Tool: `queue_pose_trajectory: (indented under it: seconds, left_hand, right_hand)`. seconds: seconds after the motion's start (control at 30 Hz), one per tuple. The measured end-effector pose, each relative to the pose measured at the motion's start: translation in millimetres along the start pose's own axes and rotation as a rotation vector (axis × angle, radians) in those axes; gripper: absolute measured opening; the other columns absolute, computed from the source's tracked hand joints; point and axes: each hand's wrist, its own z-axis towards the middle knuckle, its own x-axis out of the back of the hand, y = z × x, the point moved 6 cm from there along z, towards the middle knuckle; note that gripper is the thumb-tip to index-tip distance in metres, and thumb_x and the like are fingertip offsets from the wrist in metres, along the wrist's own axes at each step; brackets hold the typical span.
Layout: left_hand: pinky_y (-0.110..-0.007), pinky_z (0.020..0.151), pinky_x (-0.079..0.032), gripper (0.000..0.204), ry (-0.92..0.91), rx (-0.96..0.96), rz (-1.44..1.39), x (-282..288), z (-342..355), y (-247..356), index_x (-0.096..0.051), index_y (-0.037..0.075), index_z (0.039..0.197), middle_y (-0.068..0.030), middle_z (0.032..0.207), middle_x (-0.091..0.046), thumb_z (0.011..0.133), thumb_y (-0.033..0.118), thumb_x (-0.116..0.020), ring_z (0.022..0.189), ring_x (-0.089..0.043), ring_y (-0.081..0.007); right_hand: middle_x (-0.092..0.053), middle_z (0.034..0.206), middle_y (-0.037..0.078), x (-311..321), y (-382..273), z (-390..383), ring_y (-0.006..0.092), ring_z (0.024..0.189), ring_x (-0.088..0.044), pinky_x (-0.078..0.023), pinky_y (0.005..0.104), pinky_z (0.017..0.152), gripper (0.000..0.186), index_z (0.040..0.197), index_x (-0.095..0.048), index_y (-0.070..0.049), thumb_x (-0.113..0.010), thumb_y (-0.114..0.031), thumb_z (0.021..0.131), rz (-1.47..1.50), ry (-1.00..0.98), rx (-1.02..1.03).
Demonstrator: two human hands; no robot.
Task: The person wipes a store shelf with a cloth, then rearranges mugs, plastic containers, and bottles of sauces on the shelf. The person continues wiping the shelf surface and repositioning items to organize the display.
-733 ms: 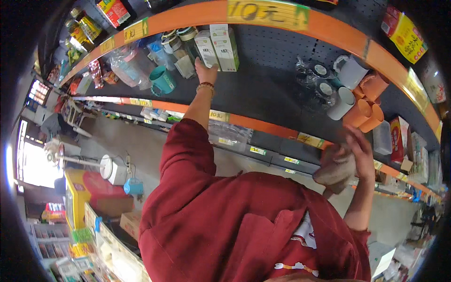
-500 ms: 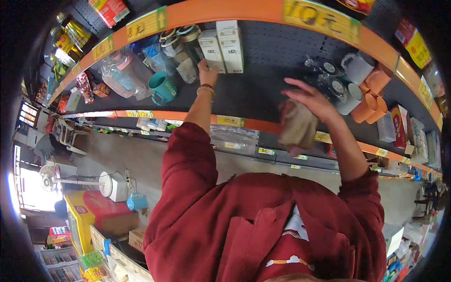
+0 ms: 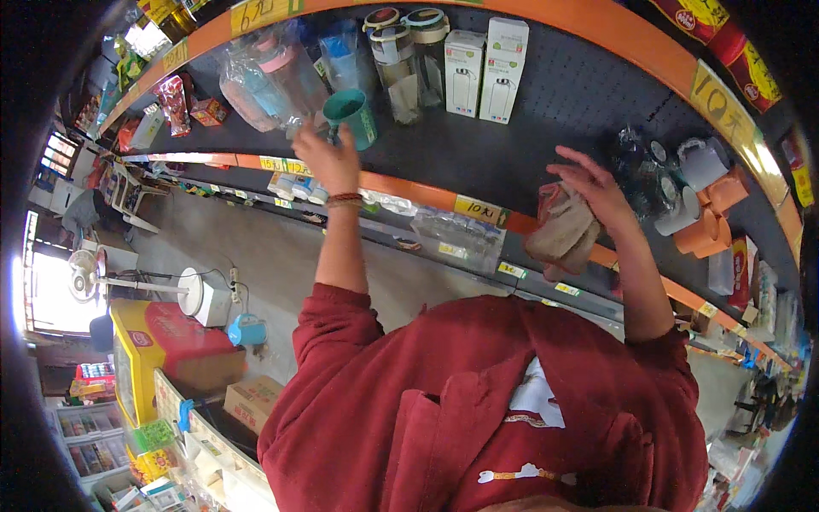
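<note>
Left hand (image 3: 331, 162) has moved from white boxes (image 3: 503, 72) to green mug (image 3: 354, 128), half-curled, grip unclear | mug on shelf (image 3: 439, 158), now within reach | right hand (image 3: 601, 194), some fingers extended, holds greyish cloth (image 3: 559, 237)

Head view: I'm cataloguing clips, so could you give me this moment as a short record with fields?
Left hand: at the teal mug, near its handle; grip unclear
Right hand: holding a grey-brown cloth, fingers extended
Surface: dark shelf with an orange front edge
Right of teal mug: lidded bottles, then two upright white boxes
Beyond right hand: orange mugs
</note>
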Motion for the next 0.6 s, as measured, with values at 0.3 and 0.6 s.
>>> queue_pose_trajectory:
  seconds: [0.3,0.6]
  left_hand:
    - [-0.047,0.065,-0.045,0.021,-0.452,-0.082,0.224,-22.2,-26.4,-75.4,-0.049,0.002,0.099,-0.0153,0.092,-0.061,0.084,0.018,-0.051,0.078,-0.058,-0.0373]
    - [-0.028,0.045,-0.046,0.031,-0.843,0.486,-0.860,-46.3,-73.7,113.4,-0.048,0.006,0.110,-0.0113,0.084,-0.059,0.088,0.026,-0.052,0.049,-0.052,-0.0152]
  right_hand:
    - [-0.055,0.112,0.013,10.6,7.5,-42.4,0.0228,0.095,-0.060,-0.047,0.0299,0.081,0.040,0.125,-0.044,-0.008,-0.054,-0.014,0.087,-0.003,0.008,0.035]
    - [-0.055,0.114,0.012,43.9,0.3,-83.6,0.0213,0.106,-0.054,-0.046,0.0329,0.081,0.064,0.134,-0.033,-0.015,-0.064,-0.016,0.078,-0.536,0.249,0.304]
